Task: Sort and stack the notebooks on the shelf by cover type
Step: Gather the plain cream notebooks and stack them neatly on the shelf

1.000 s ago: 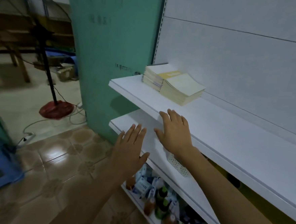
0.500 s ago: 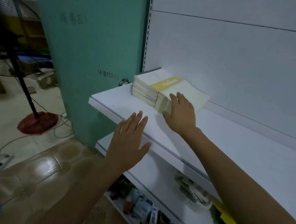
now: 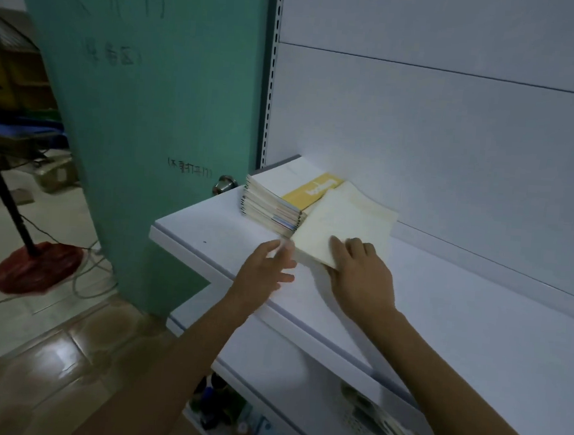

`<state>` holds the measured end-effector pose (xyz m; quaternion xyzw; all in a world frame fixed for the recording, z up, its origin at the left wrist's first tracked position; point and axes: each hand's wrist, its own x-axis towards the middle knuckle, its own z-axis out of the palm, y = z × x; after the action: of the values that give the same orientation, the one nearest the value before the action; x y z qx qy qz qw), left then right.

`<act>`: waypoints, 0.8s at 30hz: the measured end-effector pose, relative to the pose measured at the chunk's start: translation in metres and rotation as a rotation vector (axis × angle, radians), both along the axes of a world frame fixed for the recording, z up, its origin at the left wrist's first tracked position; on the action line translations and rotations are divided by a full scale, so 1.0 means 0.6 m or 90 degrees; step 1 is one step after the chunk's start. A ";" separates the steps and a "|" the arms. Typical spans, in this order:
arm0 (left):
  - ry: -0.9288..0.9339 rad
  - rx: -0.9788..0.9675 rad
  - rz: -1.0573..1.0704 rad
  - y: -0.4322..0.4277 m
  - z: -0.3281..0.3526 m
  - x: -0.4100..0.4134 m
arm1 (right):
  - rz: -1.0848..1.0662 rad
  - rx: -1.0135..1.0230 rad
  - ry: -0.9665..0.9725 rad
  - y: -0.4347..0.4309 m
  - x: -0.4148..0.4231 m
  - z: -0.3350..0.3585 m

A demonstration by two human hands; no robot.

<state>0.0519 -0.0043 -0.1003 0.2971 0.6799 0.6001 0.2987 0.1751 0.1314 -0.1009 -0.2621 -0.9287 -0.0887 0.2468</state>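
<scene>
Two piles of notebooks sit at the left end of the white shelf (image 3: pixel 441 316). The left pile (image 3: pixel 273 206) has a white and yellow cover on top. The right pile (image 3: pixel 343 221) has a plain cream cover and lies turned at an angle. My right hand (image 3: pixel 360 273) rests on the near corner of the cream pile, fingers over its top, thumb hidden at the edge. My left hand (image 3: pixel 264 273) is blurred, fingers extended, just left of that corner above the shelf; contact with the pile is unclear.
A green door (image 3: pixel 143 122) with a metal knob (image 3: pixel 225 184) stands left of the shelf. Lower shelves hold a white basket (image 3: pixel 376 424) and several small bottles (image 3: pixel 231 414). A fan stand with a red base (image 3: pixel 34 269) and cables is on the floor at left.
My right hand slid from the cream pile's near side onto its corner, and the pile now lies more askew. My left hand moved up from the shelf's front edge to beside that pile.
</scene>
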 end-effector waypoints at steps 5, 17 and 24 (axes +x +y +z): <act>-0.173 -0.037 -0.068 0.033 0.008 -0.042 | 0.061 0.006 0.029 -0.050 0.016 -0.042; 0.190 0.079 0.014 0.007 -0.015 -0.156 | 0.007 -0.141 0.159 -0.039 -0.032 -0.012; 0.013 0.118 -0.024 0.007 -0.027 -0.206 | -0.142 -0.144 0.088 0.042 -0.085 0.007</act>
<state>-0.0719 0.0002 -0.1167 0.3424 0.6189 0.6516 0.2741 0.1238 0.1568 -0.0968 -0.3951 -0.8788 0.0081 0.2676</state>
